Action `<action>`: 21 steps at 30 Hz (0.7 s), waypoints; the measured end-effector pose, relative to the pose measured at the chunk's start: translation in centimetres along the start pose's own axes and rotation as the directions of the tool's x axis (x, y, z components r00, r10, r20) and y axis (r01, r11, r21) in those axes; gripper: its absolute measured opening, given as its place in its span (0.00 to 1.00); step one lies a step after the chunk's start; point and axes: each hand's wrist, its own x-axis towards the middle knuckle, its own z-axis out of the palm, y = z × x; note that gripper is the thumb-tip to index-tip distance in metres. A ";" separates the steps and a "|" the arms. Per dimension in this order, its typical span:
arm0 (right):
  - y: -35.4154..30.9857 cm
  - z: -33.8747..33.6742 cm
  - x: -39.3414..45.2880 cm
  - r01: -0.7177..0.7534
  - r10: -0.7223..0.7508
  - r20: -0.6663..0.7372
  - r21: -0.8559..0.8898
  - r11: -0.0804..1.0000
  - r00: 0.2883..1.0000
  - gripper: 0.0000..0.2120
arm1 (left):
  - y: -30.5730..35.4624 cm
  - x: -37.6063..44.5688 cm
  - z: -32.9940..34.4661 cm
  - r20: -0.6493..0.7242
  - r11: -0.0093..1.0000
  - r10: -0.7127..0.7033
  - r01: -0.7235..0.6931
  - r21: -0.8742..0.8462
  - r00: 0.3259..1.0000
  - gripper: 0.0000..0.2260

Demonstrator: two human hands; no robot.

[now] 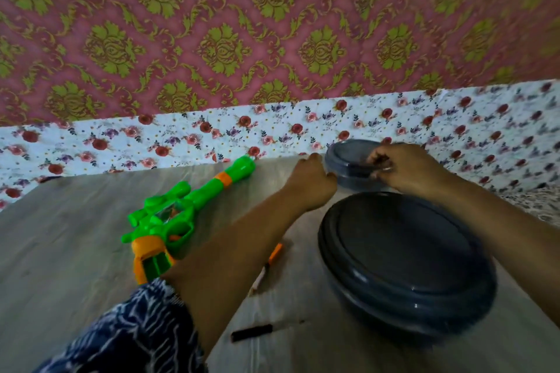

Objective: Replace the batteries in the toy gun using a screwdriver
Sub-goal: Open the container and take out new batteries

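Between the two hands, against the far edge of the tabletop (75,251), sits a small dark grey container (348,172) with a round lid. The left hand (312,182) curls against its left side, fingers folded round the rim. The right hand (406,166) reaches over the lid from the right, its fingertips pinched together on something small and dark; blur hides what it is.

Nearer than both hands, just under the right forearm, stands a larger round container (406,263) of the same dark grey plastic, smooth and glossy, with a stepped lid. It blocks most of the tabletop on that side.

Left of the left hand lies the toy gun (178,215), well apart from the small container. It is bright green plastic with orange bands, its barrel pointing away and to the right, its orange-and-green grip tucked against the left forearm by a patterned blue sleeve (133,330).

Below the left forearm, between the gun and the large container, rests a slim tool with an orange end (268,263), probably the screwdriver. Closer still lies a short dark stick-like piece (251,331).

Pale wood-grain laminate covers the tabletop. Beyond the hands, a white cloth printed with red and purple flowers (181,139) runs along the back, under pink wallpaper with green-gold damask (221,33).
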 end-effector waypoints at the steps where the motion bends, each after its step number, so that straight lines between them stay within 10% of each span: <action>1: 1.4 -0.1 1.0 -0.008 0.009 0.018 -0.034 0.999 1.000 0.14 | 0.2 1.1 0.5 0.018 0.999 -0.020 0.021 -0.045 1.000 0.17; 6: 5.5 0.6 4.2 0.035 -0.013 0.152 -0.146 0.989 0.988 0.30 | -0.1 5.2 2.8 0.070 0.972 -0.129 0.140 -0.189 0.989 0.13; 21: 4.8 0.1 3.5 0.444 -0.522 0.005 -0.533 0.721 0.853 0.17 | -1.6 3.8 1.5 -0.054 0.953 0.058 -0.071 -0.296 0.997 0.17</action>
